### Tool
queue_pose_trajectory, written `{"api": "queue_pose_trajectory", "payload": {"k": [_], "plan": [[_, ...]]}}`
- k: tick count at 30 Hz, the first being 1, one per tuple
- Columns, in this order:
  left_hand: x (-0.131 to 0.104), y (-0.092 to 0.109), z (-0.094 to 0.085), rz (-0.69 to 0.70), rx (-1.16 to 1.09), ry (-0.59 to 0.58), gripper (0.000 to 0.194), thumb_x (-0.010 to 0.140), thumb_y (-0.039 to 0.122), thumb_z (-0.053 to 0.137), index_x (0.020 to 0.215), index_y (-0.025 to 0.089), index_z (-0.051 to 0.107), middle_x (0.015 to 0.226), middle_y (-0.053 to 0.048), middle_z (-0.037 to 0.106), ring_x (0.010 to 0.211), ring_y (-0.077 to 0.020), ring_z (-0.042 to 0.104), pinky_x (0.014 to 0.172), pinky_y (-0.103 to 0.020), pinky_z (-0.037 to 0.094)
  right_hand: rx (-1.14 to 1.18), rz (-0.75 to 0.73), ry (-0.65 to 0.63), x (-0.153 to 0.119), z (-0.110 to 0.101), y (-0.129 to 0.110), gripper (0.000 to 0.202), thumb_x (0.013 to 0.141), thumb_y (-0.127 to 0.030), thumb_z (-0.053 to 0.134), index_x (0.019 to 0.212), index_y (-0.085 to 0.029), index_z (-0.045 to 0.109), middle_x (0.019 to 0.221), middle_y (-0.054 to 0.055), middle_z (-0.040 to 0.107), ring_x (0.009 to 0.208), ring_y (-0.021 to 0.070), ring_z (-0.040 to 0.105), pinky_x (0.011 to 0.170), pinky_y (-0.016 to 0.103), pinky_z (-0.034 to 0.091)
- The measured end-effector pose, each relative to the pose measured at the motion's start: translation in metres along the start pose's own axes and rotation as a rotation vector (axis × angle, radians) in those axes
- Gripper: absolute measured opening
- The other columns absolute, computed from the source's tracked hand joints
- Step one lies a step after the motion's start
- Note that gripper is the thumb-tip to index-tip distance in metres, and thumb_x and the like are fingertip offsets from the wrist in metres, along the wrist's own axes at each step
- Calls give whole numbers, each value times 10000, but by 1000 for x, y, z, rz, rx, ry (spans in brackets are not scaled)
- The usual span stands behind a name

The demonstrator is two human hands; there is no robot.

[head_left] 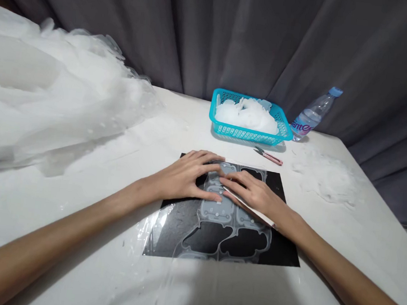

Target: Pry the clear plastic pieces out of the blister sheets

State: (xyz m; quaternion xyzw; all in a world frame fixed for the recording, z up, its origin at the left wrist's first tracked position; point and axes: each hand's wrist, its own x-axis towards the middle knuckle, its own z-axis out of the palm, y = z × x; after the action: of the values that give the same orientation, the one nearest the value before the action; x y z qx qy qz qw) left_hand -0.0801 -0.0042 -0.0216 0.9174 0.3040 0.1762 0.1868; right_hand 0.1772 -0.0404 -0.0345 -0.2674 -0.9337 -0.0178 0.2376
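My left hand [189, 176] lies with its fingers spread on a clear plastic sheet [218, 211] with moulded, rounded-rectangle shapes. Several openings in the sheet have the same outline, and the black mat [177, 227] shows through them. My right hand [259, 196] is closed around a thin, flat, pale stick-like tool [252, 209]. The tool slants across the sheet, its far end close to my left fingertips. I cannot make out its tip. The sheet runs past the mat's front edge onto the white table [107, 239].
Behind the mat stands a turquoise basket [242, 133] holding translucent pieces. Pink-handled thread snips [268, 156] lie before it. A water bottle [309, 117] is at its right. Clear plastic scraps [335, 181] lie at right, and a large heap of clear film [60, 94] fills the left.
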Motion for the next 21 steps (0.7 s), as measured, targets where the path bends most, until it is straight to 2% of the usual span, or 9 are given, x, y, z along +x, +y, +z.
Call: {"api": "queue_pose_trajectory", "payload": {"k": [3, 5, 8, 12, 14, 17, 19, 21], "plan": [[-4, 7, 1, -159, 10, 129, 763, 800, 801, 710, 1226, 177, 609, 1357, -176, 595, 1208, -349, 578, 1024, -494, 481, -43, -25, -14, 1, 0, 2, 240, 1090, -237, 509, 1201, -171, 711, 1051, 116, 761, 934, 230, 705, 828, 379, 635], [-8, 13, 2, -304, 38, 187, 733, 790, 834, 685, 1070, 159, 620, 1126, -144, 642, 1038, -324, 599, 918, -470, 499, -60, -21, 23, 1, -4, 2, 234, 1089, -226, 512, 1177, -148, 714, 1032, 126, 760, 916, 232, 700, 815, 369, 624], [-11, 21, 4, -421, -87, 126, 573, 895, 764, 622, 857, 193, 640, 922, -73, 660, 917, -272, 605, 816, -393, 476, -39, 3, 69, 3, -10, -2, 225, 1086, -207, 510, 1184, -131, 698, 1038, 135, 750, 934, 237, 698, 826, 366, 611], [-8, 24, 5, -413, -327, 62, 523, 948, 667, 602, 715, 203, 657, 761, -24, 645, 773, -208, 579, 725, -339, 436, 117, 60, 42, 5, -13, -9, 226, 1095, -224, 480, 1179, -157, 679, 1061, 137, 735, 974, 243, 687, 871, 386, 596], [-6, 23, 3, -409, -388, 13, 489, 912, 645, 648, 711, 204, 709, 742, -27, 653, 734, -197, 559, 688, -331, 422, 261, 167, 88, 8, -14, -3, 212, 1092, -234, 480, 1136, -172, 678, 1051, 122, 730, 984, 234, 686, 887, 382, 586], [-4, 17, -2, -446, -456, -85, 421, 848, 608, 719, 735, 205, 758, 761, -39, 681, 688, -180, 538, 621, -311, 395, 395, 518, 298, 13, -22, 26, 201, 1062, -288, 527, 1004, -194, 695, 954, 71, 731, 898, 206, 686, 833, 349, 577], [-5, 13, -6, -466, -478, -134, 403, 832, 587, 736, 712, 202, 736, 771, -41, 683, 693, -178, 543, 607, -300, 383, 440, 724, 438, 15, -32, 52, 228, 1019, -362, 590, 926, -195, 716, 823, 35, 716, 788, 193, 670, 709, 312, 563], [-6, 10, -9, -490, -487, -157, 412, 840, 588, 724, 708, 198, 706, 738, -29, 651, 680, -173, 539, 592, -289, 369, 514, 795, 513, 15, -44, 74, 267, 967, -425, 654, 859, -192, 729, 758, 23, 701, 738, 189, 658, 652, 294, 552]]}}
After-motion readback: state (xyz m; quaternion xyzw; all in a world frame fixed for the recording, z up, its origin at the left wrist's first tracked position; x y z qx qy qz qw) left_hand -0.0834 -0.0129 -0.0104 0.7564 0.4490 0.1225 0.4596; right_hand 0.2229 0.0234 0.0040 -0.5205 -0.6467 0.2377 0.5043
